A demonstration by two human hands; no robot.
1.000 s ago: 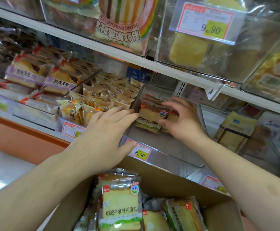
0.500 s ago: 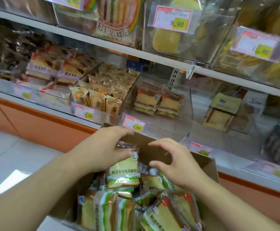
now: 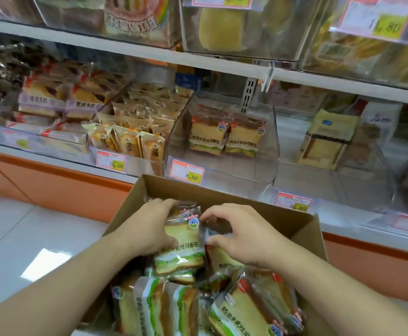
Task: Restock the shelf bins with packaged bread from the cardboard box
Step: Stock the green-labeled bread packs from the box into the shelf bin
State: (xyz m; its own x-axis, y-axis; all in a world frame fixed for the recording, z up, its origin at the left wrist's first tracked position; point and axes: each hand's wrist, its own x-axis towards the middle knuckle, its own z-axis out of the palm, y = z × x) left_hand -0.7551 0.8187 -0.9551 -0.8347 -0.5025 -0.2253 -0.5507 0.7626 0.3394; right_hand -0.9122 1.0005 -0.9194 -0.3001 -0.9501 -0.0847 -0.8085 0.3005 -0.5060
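Head view: two bread packs [image 3: 224, 135] in the bin [image 3: 246, 170].

A: What is the person wearing?

B: Nothing that shows. Both forearms are bare from the bottom edge of the view up to the wrists, with no sleeve or cuff on either.

A: Any watch, ring or glove?

B: None visible. The left hand [image 3: 147, 229], over the cardboard box [image 3: 258, 209], is bare, and so is the right hand [image 3: 244, 235] beside it over the same box. The nails look short and plain.

A: Any markings?

B: The forearms are smooth; finer detail is too blurred to tell.
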